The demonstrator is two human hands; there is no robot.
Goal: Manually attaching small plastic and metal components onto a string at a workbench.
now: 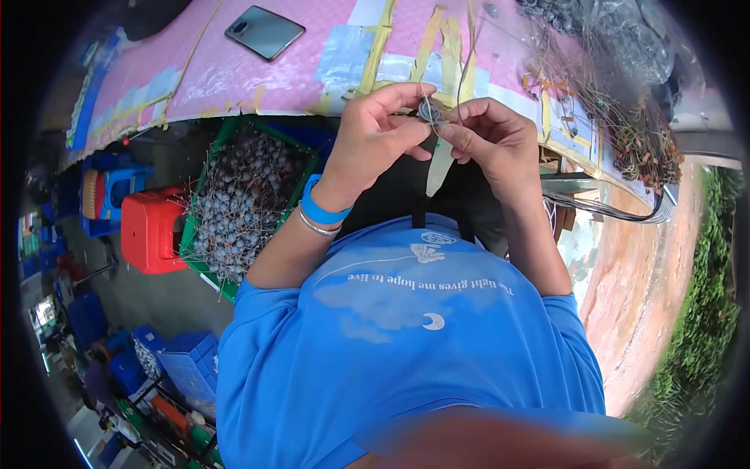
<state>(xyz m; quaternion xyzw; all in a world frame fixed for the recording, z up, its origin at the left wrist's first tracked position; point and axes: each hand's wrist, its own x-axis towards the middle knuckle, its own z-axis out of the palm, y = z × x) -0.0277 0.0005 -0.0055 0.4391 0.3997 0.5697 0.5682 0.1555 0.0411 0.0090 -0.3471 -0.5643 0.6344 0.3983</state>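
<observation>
Closest to the camera, a blue shirt (406, 344) fills the lower view, and both forearms rise from it toward the table edge. On the left wrist sit a blue band (322, 209) and a thin bangle (316, 227). Just beyond, the left hand (373, 133) and the right hand (492, 141) meet, each pinching with thumb and fingers a small round grey part (429, 111) with thin wire leads sticking up from it. A pale strip (440, 160) hangs below the part. To do this well, I judge the part should be held steady by one hand while the other works the fine wires without bending them sharply. Left of the arms, a green crate (205, 234) holds many similar dark round parts. Farther off lies the pink table (258, 70), patched with tape, a phone (265, 32) on it, and tangled wired parts (625, 133) at the right.
</observation>
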